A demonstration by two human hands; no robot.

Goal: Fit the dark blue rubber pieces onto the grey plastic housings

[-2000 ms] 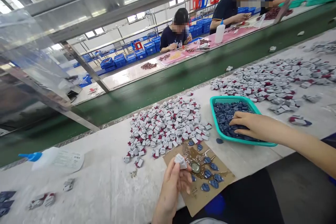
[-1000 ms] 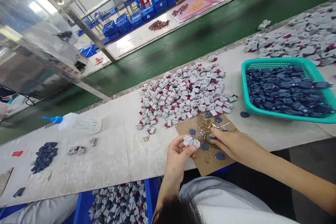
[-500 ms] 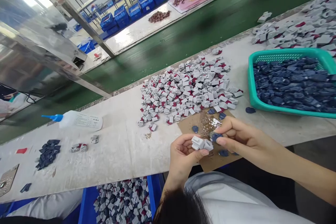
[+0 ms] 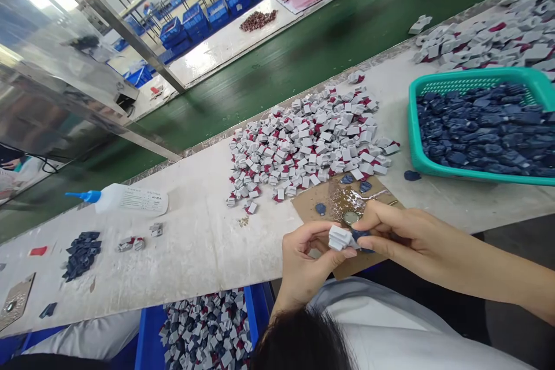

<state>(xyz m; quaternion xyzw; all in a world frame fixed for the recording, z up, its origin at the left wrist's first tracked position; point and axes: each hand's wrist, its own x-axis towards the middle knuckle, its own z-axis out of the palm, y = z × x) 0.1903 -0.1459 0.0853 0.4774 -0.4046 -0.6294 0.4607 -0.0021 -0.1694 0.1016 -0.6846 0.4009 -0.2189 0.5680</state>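
Observation:
My left hand (image 4: 309,260) is closed on a small light-grey plastic block (image 4: 340,237), held between thumb and fingers. My right hand (image 4: 392,231) pinches a small dark-blue piece (image 4: 358,235) right up against the block's right side; the fingers partly cover it. Under both hands lies a brown cardboard sheet (image 4: 310,203), wet and shiny in its middle. Several dark-blue pieces rest on it, among them one at its left (image 4: 320,208). Beyond the sheet spreads a large heap of grey blocks with dark-red parts (image 4: 303,144).
A green basket (image 4: 415,144) of dark-blue pieces stands at right. On the left lie a white bottle with a blue nozzle (image 4: 130,199) and a dark-blue pile (image 4: 82,255). Below the table edge sits a blue bin (image 4: 150,329) of blocks. A green belt (image 4: 277,75) runs behind.
My right hand has brought the dark-blue piece in against the grey block. My left hand has turned the block slightly. A round wet spot on the cardboard is now uncovered.

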